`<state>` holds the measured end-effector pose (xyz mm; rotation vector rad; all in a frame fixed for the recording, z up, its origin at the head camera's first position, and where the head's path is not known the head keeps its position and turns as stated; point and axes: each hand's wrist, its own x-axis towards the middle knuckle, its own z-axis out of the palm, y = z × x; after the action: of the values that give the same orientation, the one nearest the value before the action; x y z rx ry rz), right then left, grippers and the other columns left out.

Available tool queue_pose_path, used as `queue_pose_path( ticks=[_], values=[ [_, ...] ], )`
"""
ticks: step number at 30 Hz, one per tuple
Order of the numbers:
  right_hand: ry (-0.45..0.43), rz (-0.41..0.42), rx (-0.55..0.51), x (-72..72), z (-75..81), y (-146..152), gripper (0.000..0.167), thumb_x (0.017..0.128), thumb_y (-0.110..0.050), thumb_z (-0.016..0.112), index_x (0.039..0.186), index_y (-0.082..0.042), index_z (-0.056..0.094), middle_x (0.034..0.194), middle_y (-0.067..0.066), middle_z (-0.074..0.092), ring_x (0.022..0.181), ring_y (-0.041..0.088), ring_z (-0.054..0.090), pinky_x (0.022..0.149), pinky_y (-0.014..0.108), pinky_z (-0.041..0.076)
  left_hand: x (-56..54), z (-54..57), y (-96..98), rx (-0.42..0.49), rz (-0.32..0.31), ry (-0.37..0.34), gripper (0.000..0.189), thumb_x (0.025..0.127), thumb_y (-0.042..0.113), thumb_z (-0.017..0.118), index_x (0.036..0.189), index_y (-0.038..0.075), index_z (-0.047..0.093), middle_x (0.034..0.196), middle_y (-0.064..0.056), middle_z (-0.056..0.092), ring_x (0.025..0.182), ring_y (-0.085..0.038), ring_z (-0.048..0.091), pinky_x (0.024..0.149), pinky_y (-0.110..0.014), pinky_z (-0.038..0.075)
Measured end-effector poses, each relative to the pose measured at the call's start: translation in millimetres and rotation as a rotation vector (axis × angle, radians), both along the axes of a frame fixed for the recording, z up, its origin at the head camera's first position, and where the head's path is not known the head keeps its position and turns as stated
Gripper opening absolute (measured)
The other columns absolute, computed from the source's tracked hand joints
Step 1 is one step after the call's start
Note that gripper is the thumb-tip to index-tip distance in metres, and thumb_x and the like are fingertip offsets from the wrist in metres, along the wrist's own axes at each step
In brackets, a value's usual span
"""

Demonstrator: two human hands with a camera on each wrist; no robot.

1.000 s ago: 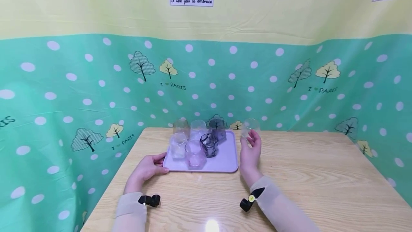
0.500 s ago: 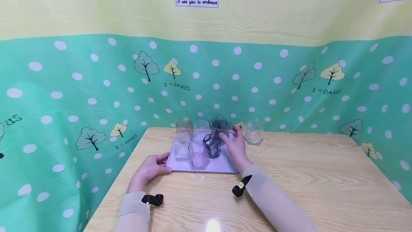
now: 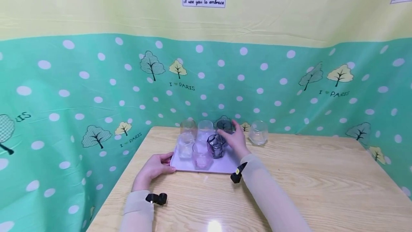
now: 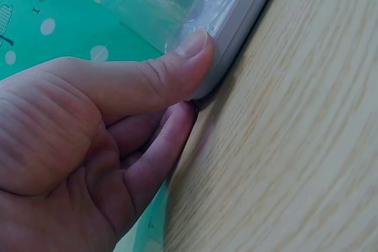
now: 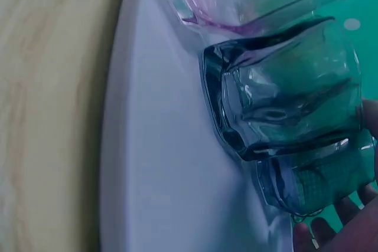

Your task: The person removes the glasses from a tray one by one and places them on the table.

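Observation:
A pale lilac tray (image 3: pixel 225 166) holds several drinking glasses. My left hand (image 3: pixel 156 167) grips its left front corner; in the left wrist view the thumb (image 4: pixel 189 57) lies on the rim with the fingers beneath. At the tray's back right, my right hand (image 3: pixel 237 141) holds a smoky grey glass (image 3: pixel 224 125), thumb on one side and fingers on the other. A second smoky glass (image 5: pixel 283 98), with a wavy body, stands in front of it. Beside that one is a pink-tinted glass (image 3: pixel 202 158). A clear glass (image 3: pixel 258 135) stands upright on the table, right of the tray.
Also on the tray are an amber-tinted glass (image 3: pixel 188 126) at back left, a clear glass (image 3: pixel 205 126) beside it and another clear glass (image 3: pixel 185 149) in front. A green and yellow curtain (image 3: pixel 283 92) hangs behind the wooden table (image 3: pixel 305 182).
My right hand has let go of the clear glass right of the tray and moved left to the rear smoky glass. My left hand keeps its grip on the tray. The head view has shifted slightly.

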<state>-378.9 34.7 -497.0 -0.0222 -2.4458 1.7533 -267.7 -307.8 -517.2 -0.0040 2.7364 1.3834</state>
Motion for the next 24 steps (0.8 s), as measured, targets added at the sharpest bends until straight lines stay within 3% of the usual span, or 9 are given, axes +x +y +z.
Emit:
queue_pose_path(
  ticks=[8,24],
  values=[
    [-0.027,0.081,0.152,-13.9,3.4,17,0.097,0.085,-0.049,0.089,0.163,-0.013,0.044,0.161,0.023,0.048,0.146,0.046,0.046,0.122,0.06,0.035,-3.2,-1.9,0.1,-0.008,0.002,-0.011,0.084,0.077,0.017,0.097,0.151,0.004,0.06,0.133,-0.019,0.072,0.129,-0.034,0.064,0.116,-0.055,0.044],
    [-0.054,0.1,0.177,-16.1,5.3,19,0.096,0.084,-0.046,0.091,0.163,-0.015,0.045,0.16,0.023,0.049,0.145,0.046,0.047,0.121,0.062,0.035,-3.5,-1.9,1.4,-0.024,0.014,-0.012,0.083,0.077,0.016,0.097,0.15,0.003,0.06,0.129,-0.017,0.074,0.124,-0.031,0.066,0.113,-0.055,0.046]
  ],
)
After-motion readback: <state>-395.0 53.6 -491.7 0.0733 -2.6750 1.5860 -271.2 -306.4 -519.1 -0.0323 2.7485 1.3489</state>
